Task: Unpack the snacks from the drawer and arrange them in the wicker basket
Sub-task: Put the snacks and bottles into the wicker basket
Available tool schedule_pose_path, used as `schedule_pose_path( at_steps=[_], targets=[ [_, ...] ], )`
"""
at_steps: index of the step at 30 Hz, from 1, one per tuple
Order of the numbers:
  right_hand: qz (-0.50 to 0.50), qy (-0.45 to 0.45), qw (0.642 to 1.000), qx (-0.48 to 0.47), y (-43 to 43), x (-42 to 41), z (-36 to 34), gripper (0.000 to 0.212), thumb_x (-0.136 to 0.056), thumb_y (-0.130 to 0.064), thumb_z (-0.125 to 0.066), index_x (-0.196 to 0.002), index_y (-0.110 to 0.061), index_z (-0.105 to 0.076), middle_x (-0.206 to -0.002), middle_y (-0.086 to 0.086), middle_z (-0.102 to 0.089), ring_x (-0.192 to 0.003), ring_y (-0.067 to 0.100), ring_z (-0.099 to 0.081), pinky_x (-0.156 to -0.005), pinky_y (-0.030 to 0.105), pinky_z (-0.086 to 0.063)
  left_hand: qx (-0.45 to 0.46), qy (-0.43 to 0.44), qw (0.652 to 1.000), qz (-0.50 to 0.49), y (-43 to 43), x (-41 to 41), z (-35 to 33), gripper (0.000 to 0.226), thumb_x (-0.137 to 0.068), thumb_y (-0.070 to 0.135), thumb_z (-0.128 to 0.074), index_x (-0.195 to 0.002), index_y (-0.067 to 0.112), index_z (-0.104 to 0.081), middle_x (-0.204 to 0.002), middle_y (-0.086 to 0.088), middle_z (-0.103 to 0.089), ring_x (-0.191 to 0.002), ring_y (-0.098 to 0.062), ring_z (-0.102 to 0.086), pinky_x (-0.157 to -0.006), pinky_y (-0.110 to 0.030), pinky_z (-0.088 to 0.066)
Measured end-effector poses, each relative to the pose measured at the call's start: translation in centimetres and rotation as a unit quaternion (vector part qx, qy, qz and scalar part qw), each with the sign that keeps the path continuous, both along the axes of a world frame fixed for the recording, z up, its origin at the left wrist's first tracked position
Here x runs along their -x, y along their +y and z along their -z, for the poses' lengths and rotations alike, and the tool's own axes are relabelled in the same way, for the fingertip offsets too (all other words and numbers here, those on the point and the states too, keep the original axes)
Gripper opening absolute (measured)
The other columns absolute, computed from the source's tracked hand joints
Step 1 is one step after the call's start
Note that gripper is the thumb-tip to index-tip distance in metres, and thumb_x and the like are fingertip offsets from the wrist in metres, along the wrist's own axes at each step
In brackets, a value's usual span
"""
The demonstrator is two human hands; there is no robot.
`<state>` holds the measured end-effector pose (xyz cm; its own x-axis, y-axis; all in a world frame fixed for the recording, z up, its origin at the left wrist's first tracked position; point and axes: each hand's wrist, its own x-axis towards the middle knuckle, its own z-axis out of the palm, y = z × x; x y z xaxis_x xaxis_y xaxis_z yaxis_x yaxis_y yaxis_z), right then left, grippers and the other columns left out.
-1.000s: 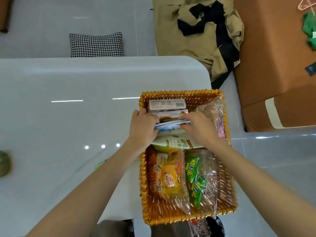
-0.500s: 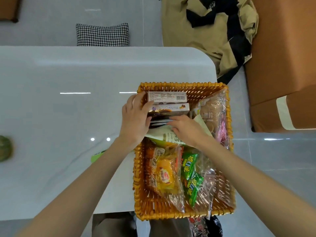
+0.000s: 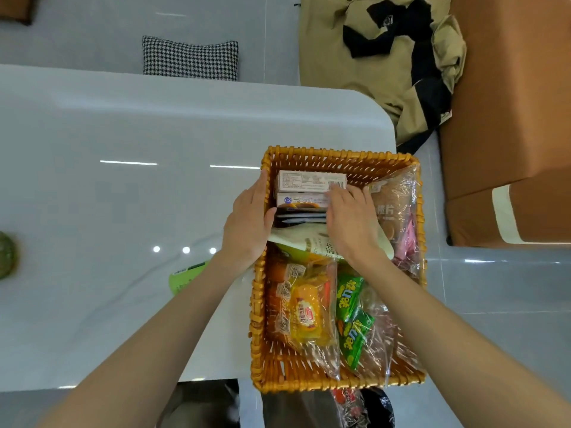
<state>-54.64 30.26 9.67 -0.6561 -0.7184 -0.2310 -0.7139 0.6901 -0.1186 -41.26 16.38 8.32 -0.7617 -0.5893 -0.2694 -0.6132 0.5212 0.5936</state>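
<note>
Flat-fingered, the left hand (image 3: 247, 223) braced the wicker basket (image 3: 340, 154) at its left edge while the spread right hand (image 3: 349, 220) pressed the boxes (image 3: 309, 180) toward its far edge, likely to pack them upright.

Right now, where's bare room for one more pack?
Table left of the basket is bare. Inside, only the far-right corner, between boxes and clear bag. Middle is crowded under left hand and right hand.

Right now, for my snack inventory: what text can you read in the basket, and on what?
"C2": lilac box.
"U": green packets.
"片": clear bag, right side.
Cream pouch: characters partly covered by the right hand.
Top box, yellow wrapper: print too small or blurred.
</note>
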Motion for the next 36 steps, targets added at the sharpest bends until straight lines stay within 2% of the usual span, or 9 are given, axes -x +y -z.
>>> schedule_pose_path(
  at_steps=[2, 5, 8, 14, 18, 21, 25, 30, 36],
  targets=[
    [-0.048, -0.015, 0.999, 0.020, -1.1, -0.4, -0.3, 0.056, -0.098, -0.008, -0.040, -0.152, -0.016, -0.026, -0.159, 0.003, -0.023, -0.147, 0.026, -0.017, -0.121, 0.046, -0.009, 0.007, -0.001, 1.000, 0.007, -0.2, -0.2, -0.1, 0.071, -0.098, 0.034, -0.049, -0.153, 0.029, -0.004, -0.151, 0.001, -0.037, -0.137, -0.020, -0.036, -0.108, -0.040, -0.038],
    [-0.121, -0.068, 0.989, -0.051, -2.5, -1.2, 0.3, 0.070, -0.099, -0.007, -0.039, -0.155, -0.022, 0.001, -0.162, -0.006, 0.005, -0.149, 0.027, 0.008, -0.121, 0.050, -0.003, 0.010, 0.008, 0.999, 0.034, -0.7, -0.6, -0.5, 0.072, -0.097, 0.035, -0.049, -0.154, 0.027, -0.005, -0.154, 0.001, -0.033, -0.138, -0.021, -0.034, -0.109, -0.041, -0.039],
    [-0.121, -0.079, 0.987, -0.075, -3.1, -0.6, 0.5, 0.075, -0.099, -0.008, -0.039, -0.154, -0.025, 0.009, -0.161, -0.009, 0.014, -0.148, 0.028, 0.013, -0.121, 0.049, -0.004, -0.017, 0.003, 0.999, 0.049, -1.1, -0.6, -1.1, 0.072, -0.099, 0.035, -0.047, -0.155, 0.025, -0.003, -0.157, 0.000, -0.027, -0.142, -0.021, -0.029, -0.113, -0.040, -0.034],
    [-0.074, -0.074, 0.993, -0.044, -4.0, 0.2, -1.4, 0.062, -0.098, -0.013, -0.042, -0.154, -0.029, -0.019, -0.161, -0.001, -0.015, -0.146, 0.027, -0.017, -0.116, 0.049, -0.018, -0.074, 0.010, 0.997, 0.024, -2.1, -1.7, -2.5, 0.058, -0.103, 0.034, -0.036, -0.154, 0.026, -0.010, -0.156, 0.000, -0.029, -0.142, -0.017, -0.028, -0.113, -0.033, -0.026],
    [0.018, -0.169, 0.977, 0.128, -4.6, -3.0, -4.8, 0.047, -0.100, -0.014, -0.043, -0.146, -0.020, -0.038, -0.150, -0.001, -0.038, -0.138, 0.018, -0.031, -0.111, 0.032, -0.028, -0.079, -0.006, 0.997, -0.012, -3.5, -4.7, -3.2, 0.056, -0.103, 0.029, -0.039, -0.153, 0.025, -0.016, -0.155, 0.001, -0.030, -0.142, -0.018, -0.030, -0.113, -0.030, -0.024],
    [0.007, -0.213, 0.962, 0.172, -5.6, -7.6, -8.1, 0.040, -0.101, -0.016, -0.042, -0.140, -0.021, -0.047, -0.142, -0.003, -0.046, -0.133, 0.013, -0.034, -0.105, 0.020, -0.024, -0.087, -0.015, 0.995, -0.049, -5.2, -8.5, -3.4, 0.052, -0.102, 0.023, -0.042, -0.151, 0.022, -0.026, -0.152, -0.002, -0.036, -0.138, -0.019, -0.036, -0.110, -0.028, -0.027],
    [-0.054, -0.232, 0.963, 0.127, -7.7, -13.4, -8.5, 0.041, -0.098, -0.013, -0.045, -0.139, -0.020, -0.047, -0.140, -0.001, -0.047, -0.130, 0.017, -0.037, -0.107, 0.029, -0.032, -0.103, -0.039, 0.990, -0.086, -6.7, -13.8, -3.1, 0.051, -0.099, 0.016, -0.048, -0.148, 0.018, -0.034, -0.148, -0.006, -0.041, -0.133, -0.023, -0.041, -0.109, -0.031, -0.031],
    [-0.078, -0.194, 0.978, -0.020, -9.4, -18.1, -2.9, 0.053, -0.090, -0.004, -0.052, -0.140, -0.018, -0.043, -0.139, 0.004, -0.047, -0.125, 0.024, -0.041, -0.099, 0.035, -0.039, -0.136, -0.071, 0.985, -0.074, -7.8, -19.0, -1.6, 0.053, -0.096, 0.013, -0.051, -0.147, 0.019, -0.036, -0.146, -0.006, -0.042, -0.132, -0.021, -0.042, -0.105, -0.026, -0.031],
    [-0.106, -0.070, 0.972, -0.200, -11.3, -18.8, 3.9, 0.036, -0.092, -0.019, -0.058, -0.127, -0.018, -0.050, -0.127, 0.005, -0.053, -0.124, 0.027, -0.042, -0.113, 0.042, -0.021, -0.175, -0.094, 0.980, -0.028, -9.0, -22.1, 1.6, 0.058, -0.096, 0.016, -0.051, -0.150, 0.022, -0.029, -0.150, -0.002, -0.037, -0.134, -0.019, -0.039, -0.106, -0.024, -0.029]
  ],
)
